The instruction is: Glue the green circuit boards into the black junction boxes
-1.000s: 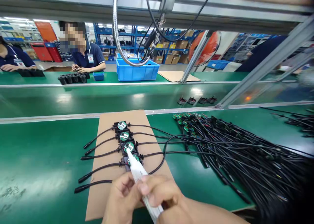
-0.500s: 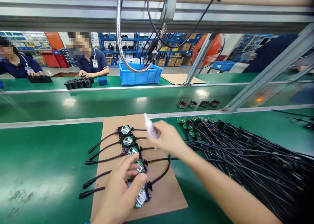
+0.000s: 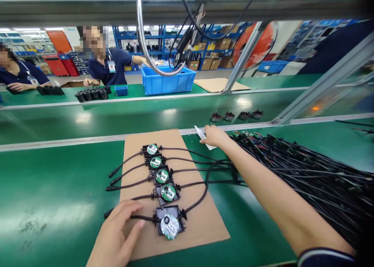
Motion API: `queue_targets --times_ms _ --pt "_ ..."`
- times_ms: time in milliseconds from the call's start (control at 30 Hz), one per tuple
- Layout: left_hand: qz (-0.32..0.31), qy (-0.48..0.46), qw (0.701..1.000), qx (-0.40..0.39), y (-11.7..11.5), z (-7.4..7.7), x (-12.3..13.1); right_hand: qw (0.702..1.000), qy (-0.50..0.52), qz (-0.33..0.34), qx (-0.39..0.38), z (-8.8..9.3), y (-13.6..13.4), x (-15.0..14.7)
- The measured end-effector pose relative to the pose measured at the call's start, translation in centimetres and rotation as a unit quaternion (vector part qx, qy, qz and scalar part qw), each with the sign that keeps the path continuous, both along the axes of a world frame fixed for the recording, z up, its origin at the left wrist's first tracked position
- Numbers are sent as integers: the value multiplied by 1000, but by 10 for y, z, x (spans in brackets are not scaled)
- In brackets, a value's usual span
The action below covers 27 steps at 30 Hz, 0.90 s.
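My right hand (image 3: 215, 136) is at the bench's far edge, its fingers closed on a white tube with a pointed nozzle (image 3: 200, 132). My left hand (image 3: 118, 232), fingers apart, hovers over the near left corner of a cardboard sheet (image 3: 204, 224), beside the nearest black cable. On that cardboard several black housings run in a row, each with a round green circuit board and cables out both sides. The nearest board (image 3: 170, 226) sits tilted and shiny over its housing (image 3: 168, 211); the farthest board (image 3: 152, 149) is at the row's back end.
A large heap of black cables (image 3: 306, 173) covers the bench at right. Small metal parts (image 3: 229, 116) stand on the strip beyond the bench edge. A blue bin (image 3: 168, 82) and black parts (image 3: 92, 94) lie farther back, where two co-workers sit. A metal hose (image 3: 140, 21) hangs overhead.
My right hand has carried the white tube right, away from the boards to the bench edge. My left hand has moved back to the left, uncovering the near boards. A co-worker now reaches toward the blue bin.
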<state>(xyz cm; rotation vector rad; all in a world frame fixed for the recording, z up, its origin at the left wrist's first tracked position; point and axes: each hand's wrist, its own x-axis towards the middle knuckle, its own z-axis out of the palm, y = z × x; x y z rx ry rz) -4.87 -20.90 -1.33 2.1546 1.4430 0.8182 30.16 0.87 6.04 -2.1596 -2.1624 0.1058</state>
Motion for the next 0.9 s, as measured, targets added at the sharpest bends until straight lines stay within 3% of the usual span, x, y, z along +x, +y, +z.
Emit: queue_targets --times_ms 100,167,200,300,400,467,600,733,900 --pt "-42 69 997 -13 0 -3 2 993 43 111 2 -6 -63 -20" --pt "-60 91 994 -32 1 -4 8 937 139 318 -39 -18 -114 -35" --pt "-67 99 992 -38 3 -5 11 911 161 374 -70 -26 -137 -41" --pt "-80 123 988 -40 7 -7 19 903 193 379 -61 -56 -180 -51" --pt "-89 105 990 -38 6 -6 22 904 225 363 -22 -81 -185 -49" --pt "-82 71 993 -41 1 -1 22 892 250 377 -3 -87 -180 -45" --pt "-53 38 997 -51 -8 11 26 860 288 415 74 -82 -177 -40" --pt "-32 48 998 -35 -11 20 31 838 246 462 154 -72 -184 -37" --pt "-25 75 996 -30 -6 18 39 851 208 480 54 -58 -190 -39"
